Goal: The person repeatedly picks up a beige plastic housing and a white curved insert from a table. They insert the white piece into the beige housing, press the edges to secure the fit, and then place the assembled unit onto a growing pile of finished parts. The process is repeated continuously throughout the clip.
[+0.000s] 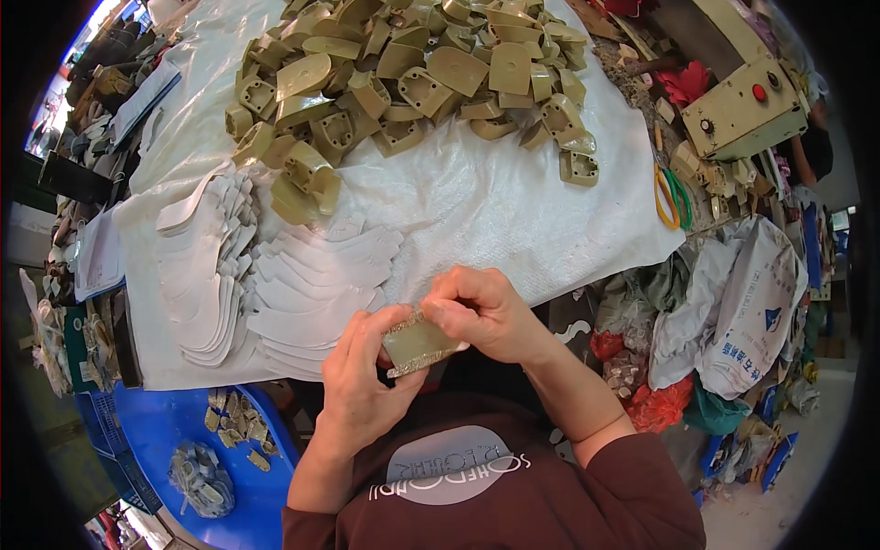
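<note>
Olive-green plastic heel block with glittery trim (418, 345): pinched between left hand (362, 385) and right hand (481, 312), both closed on it, off the near edge of the white woven-sheet tabletop (513, 211). White fanned insole pieces (275, 284) lie nearby.

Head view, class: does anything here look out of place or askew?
One olive heel block lies apart from the heap, at its right edge. Otherwise nothing stands out; both hands hold one olive piece.
</note>
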Tool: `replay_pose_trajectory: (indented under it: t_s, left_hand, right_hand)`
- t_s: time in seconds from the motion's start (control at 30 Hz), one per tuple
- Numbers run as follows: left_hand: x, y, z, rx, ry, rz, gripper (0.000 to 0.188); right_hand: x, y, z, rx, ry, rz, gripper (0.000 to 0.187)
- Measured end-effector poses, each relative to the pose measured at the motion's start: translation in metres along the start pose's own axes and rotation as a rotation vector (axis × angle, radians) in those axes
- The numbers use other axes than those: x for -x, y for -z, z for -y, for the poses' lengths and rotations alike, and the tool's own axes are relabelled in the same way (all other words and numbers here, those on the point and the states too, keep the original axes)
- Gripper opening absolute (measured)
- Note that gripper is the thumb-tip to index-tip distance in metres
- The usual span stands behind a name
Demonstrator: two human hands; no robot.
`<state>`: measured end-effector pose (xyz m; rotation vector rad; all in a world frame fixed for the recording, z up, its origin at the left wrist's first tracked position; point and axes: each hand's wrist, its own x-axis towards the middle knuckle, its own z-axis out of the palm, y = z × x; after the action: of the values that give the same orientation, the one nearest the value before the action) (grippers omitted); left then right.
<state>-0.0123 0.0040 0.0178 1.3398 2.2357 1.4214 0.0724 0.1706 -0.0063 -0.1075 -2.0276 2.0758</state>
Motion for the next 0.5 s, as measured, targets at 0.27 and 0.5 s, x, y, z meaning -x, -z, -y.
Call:
replay_pose_trajectory:
  t_s: [0.27,0.5]
  left_hand:
    - [0.002,-0.019,0.003,0.031,0.015,-0.174,0.049]
    - [0.000,-0.041,-0.002,-0.279,-0.158,-0.375,0.042]
  right_hand:
    - [0.009,-0.009,-0.005,-0.630,-0.275,-0.093,0.024]
    - [0.015,-0.020,-0.002,0.070,-0.129,-0.234,0.026]
